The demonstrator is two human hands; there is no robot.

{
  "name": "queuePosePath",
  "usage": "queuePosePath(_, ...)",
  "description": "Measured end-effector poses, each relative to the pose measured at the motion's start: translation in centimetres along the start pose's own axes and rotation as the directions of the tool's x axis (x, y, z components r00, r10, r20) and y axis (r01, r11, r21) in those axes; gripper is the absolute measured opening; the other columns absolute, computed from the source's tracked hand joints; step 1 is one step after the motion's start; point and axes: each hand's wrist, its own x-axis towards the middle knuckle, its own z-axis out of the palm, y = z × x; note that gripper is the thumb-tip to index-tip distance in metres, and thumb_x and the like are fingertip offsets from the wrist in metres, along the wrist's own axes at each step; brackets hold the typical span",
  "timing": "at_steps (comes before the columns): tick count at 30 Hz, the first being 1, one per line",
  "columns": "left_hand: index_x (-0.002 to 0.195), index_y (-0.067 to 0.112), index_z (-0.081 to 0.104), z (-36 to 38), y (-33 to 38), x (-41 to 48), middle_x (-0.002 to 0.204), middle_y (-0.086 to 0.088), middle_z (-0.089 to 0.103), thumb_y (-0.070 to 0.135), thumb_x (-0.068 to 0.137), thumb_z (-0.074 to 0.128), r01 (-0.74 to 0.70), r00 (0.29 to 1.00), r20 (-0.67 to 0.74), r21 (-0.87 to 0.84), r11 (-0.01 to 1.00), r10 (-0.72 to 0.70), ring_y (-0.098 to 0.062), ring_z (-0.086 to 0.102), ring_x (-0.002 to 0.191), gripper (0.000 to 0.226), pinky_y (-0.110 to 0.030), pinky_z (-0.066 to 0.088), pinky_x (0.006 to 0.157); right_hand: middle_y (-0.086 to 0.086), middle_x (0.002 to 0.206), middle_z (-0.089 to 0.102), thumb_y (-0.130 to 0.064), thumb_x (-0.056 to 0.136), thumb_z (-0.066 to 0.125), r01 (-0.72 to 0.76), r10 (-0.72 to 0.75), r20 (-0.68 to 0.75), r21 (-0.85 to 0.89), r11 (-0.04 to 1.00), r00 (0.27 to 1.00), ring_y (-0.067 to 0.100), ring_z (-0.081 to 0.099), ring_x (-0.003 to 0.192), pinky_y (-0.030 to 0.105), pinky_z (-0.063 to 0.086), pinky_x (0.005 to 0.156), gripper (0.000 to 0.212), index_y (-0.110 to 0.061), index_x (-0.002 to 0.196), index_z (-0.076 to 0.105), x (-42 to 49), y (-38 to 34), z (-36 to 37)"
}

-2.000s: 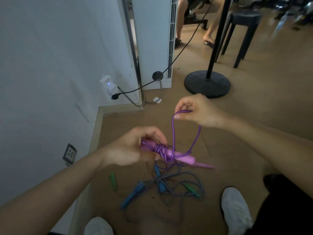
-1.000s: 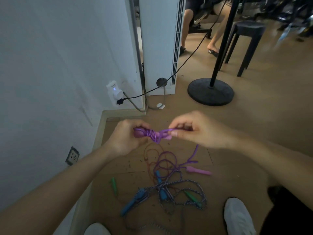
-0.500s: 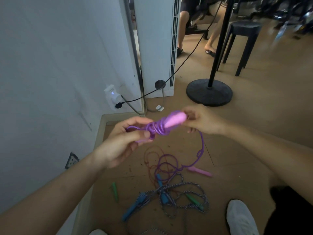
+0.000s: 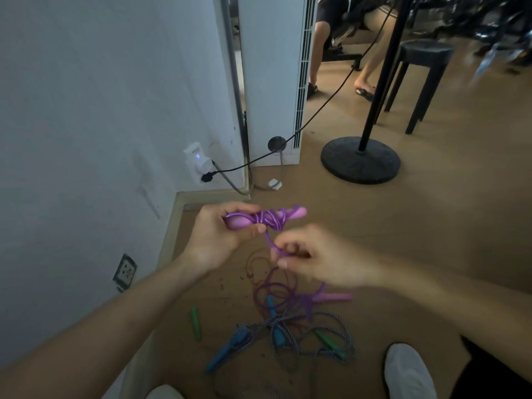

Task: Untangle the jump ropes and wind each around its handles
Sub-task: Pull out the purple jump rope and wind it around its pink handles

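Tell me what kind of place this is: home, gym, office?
Probably a shared indoor workroom or studio; unsure. Cues: floor-standing air conditioner by the white wall, black pole stand on a round base, black stool with another person seated beyond.

One head-worn view faces forward and down at the floor (image 4: 431,226), probably from standing height

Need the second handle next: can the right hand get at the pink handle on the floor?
Likely yes: handle lies uncovered below the right hand, which must first drop the rope.
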Motion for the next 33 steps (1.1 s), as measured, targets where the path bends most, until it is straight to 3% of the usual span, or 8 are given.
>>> queuePosePath(6, 0.100, 0.015, 0.078, -0.1, -0.1, -0.4, 0.092, 0.005, 0.077, 0.007, 0.071, 0.088, -0.105, 0.915, 0.399, 0.117, 0.988, 0.050, -0.009, 0.072, 0.084, 0.032, -0.025, 0.056, 0.079, -0.020, 0.060, 0.064, -0.016, 0.082, 0.079, -0.049, 0.023, -0.172, -0.151, 0.987, 0.985, -0.002, 0.059, 0.058, 0.010, 0.040, 0.055, 0.004, -0.016, 0.083, 0.075, 0.6, 0.6, -4.7)
queuePosePath(11, 0.098, 0.008, 0.077, -0.9, 1.5, 0.0, 0.090, -0.008, 0.077, -0.009, 0.073, 0.080, 0.117, 0.816, 0.576, -0.076, 0.990, -0.052, -0.018, 0.071, 0.080, 0.030, -0.025, 0.055, 0.077, 0.002, 0.078, 0.071, -0.012, 0.083, 0.078, -0.064, 0.057, -0.148, -0.042, 0.997, 0.987, 0.016, 0.066, 0.064, 0.029, 0.056, 0.062, 0.008, -0.013, 0.088, 0.072, 1.6, 2.9, -6.5)
queuePosePath(15, 0.107, 0.000, 0.072, -1.7, 1.4, 0.5, 0.102, -0.022, 0.072, 0.005, 0.067, 0.082, 0.374, 0.832, 0.549, -0.447, 0.813, -0.081, -0.029, 0.071, 0.088, 0.041, -0.031, 0.060, 0.078, 0.013, 0.086, 0.070, -0.008, 0.085, 0.073, -0.079, 0.097, -0.182, 0.107, 0.991, 0.978, 0.037, 0.069, 0.076, 0.048, 0.059, 0.071, 0.011, -0.008, 0.095, 0.066, 2.3, 5.1, -7.1)
queuePosePath(20, 0.115, -0.002, 0.066, -1.4, 1.5, 1.1, 0.105, -0.017, 0.073, 0.021, 0.055, 0.094, 0.360, 0.933, 0.282, -0.753, 0.551, -0.224, -0.024, 0.073, 0.088, 0.070, -0.027, 0.060, 0.073, 0.008, 0.078, 0.062, -0.004, 0.097, 0.057, -0.163, 0.219, -0.121, 0.360, 0.919, 0.968, 0.016, 0.064, 0.060, 0.025, 0.052, 0.056, 0.008, -0.009, 0.091, 0.054, 2.3, 6.4, -4.3)
queuePosePath(23, 0.106, -0.001, 0.068, -0.9, 1.8, 1.5, 0.100, -0.012, 0.076, 0.015, 0.068, 0.079, 0.284, 0.934, 0.099, -0.788, 0.546, -0.343, -0.017, 0.074, 0.087, 0.042, -0.026, 0.061, 0.072, 0.010, 0.081, 0.060, -0.006, 0.099, 0.053, -0.232, 0.260, -0.002, 0.441, 0.867, 0.966, 0.019, 0.063, 0.061, 0.023, 0.052, 0.055, 0.007, -0.008, 0.092, 0.052, 1.9, 5.9, -1.7)
queuePosePath(27, 0.095, 0.006, 0.075, -1.3, 0.9, 1.7, 0.094, -0.010, 0.077, 0.013, 0.079, 0.075, 0.209, 0.931, -0.066, -0.712, 0.670, -0.360, -0.018, 0.073, 0.089, 0.017, -0.031, 0.061, 0.082, 0.002, 0.077, 0.062, -0.006, 0.101, 0.051, -0.249, 0.212, 0.134, 0.417, 0.874, 0.968, 0.017, 0.061, 0.059, 0.020, 0.048, 0.056, 0.004, -0.007, 0.097, 0.052, 0.7, 4.3, 1.0)
queuePosePath(30, 0.089, 0.020, 0.079, -2.1, -0.8, 1.8, 0.087, -0.006, 0.078, 0.014, 0.081, 0.081, 0.165, 0.942, -0.216, -0.366, 0.916, -0.256, -0.023, 0.074, 0.085, 0.010, -0.040, 0.060, 0.085, -0.010, 0.072, 0.065, -0.008, 0.097, 0.058, -0.181, 0.134, 0.175, 0.291, 0.939, 0.975, 0.013, 0.062, 0.060, 0.024, 0.051, 0.060, 0.009, -0.009, 0.106, 0.058, 0.1, 2.7, 0.7)
queuePosePath(33, 0.087, 0.027, 0.079, -2.1, -1.6, 1.6, 0.086, 0.002, 0.078, 0.015, 0.075, 0.087, 0.127, 0.986, -0.114, 0.038, 0.991, -0.122, -0.021, 0.075, 0.086, 0.019, -0.038, 0.060, 0.085, -0.016, 0.061, 0.058, -0.010, 0.094, 0.064, -0.069, 0.064, 0.070, 0.074, 0.995, 0.995, 0.003, 0.052, 0.055, 0.016, 0.043, 0.054, 0.005, -0.010, 0.098, 0.067, -0.2, 1.4, -1.1)
